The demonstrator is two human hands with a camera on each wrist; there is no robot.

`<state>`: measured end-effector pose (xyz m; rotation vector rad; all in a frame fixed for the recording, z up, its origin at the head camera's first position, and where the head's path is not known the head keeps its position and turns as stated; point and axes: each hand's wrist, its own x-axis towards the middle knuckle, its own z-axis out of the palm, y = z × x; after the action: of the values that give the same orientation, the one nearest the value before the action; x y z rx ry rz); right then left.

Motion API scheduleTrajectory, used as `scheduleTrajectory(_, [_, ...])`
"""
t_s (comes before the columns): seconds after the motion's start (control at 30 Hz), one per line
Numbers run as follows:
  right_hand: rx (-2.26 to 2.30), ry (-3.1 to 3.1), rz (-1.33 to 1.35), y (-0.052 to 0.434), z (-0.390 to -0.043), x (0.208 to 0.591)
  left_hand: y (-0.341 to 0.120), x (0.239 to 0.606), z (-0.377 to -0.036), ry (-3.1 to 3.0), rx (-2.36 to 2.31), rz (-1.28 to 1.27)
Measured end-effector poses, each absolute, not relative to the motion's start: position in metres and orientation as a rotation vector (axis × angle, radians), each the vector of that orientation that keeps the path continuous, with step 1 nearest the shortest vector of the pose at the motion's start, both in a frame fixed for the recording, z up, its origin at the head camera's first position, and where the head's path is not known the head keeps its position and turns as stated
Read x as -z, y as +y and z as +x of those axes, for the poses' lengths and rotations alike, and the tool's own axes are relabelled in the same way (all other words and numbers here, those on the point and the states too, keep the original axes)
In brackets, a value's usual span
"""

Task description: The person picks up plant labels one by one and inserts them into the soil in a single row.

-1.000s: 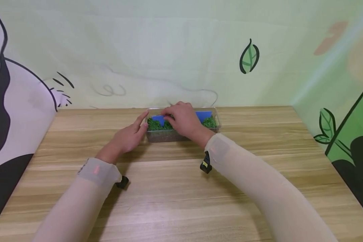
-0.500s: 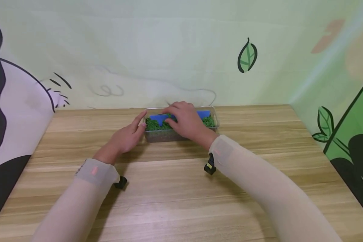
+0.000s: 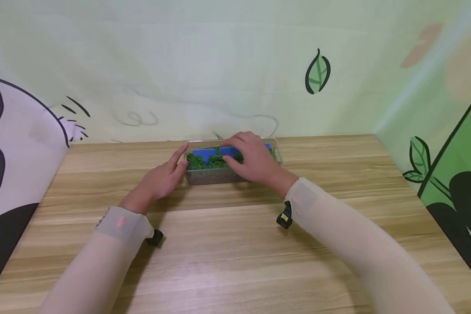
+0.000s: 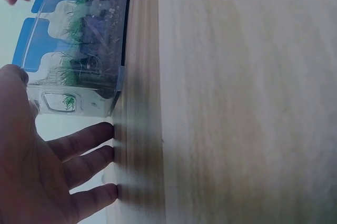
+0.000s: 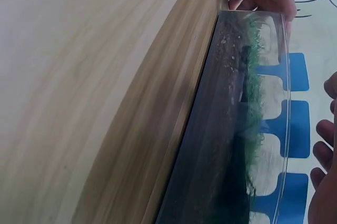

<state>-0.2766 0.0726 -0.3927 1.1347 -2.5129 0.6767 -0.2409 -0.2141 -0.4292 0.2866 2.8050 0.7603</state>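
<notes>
Both arms wore thin, close-fitting beige sleeves ending at the wrists. A small black camera unit was strapped under each wrist; both hands were bare.

A clear plastic box (image 3: 204, 175) stands upright on the wooden table, near its far edge, long side facing the person. It is rectangular, with transparent walls and an open top. A dark, gritty layer (image 5: 210, 145) fills its lower part, and a band of green, grass-like tufts (image 3: 199, 162) lies on top of that. Blue tabs (image 3: 204, 153) with rounded corners stand in a row along the far wall, rising above the green. The left hand (image 3: 158, 181) rests against the box's left end; the right hand (image 3: 255, 162) lies over the top at its right half.
</notes>
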Motion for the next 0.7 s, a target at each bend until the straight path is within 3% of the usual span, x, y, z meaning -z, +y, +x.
scheduleTrajectory(0.7, [-0.853, -2.447, 0.900, 0.137, -0.290, 0.400, -0.223, 0.431, -0.244, 2.774, -0.834, 0.226])
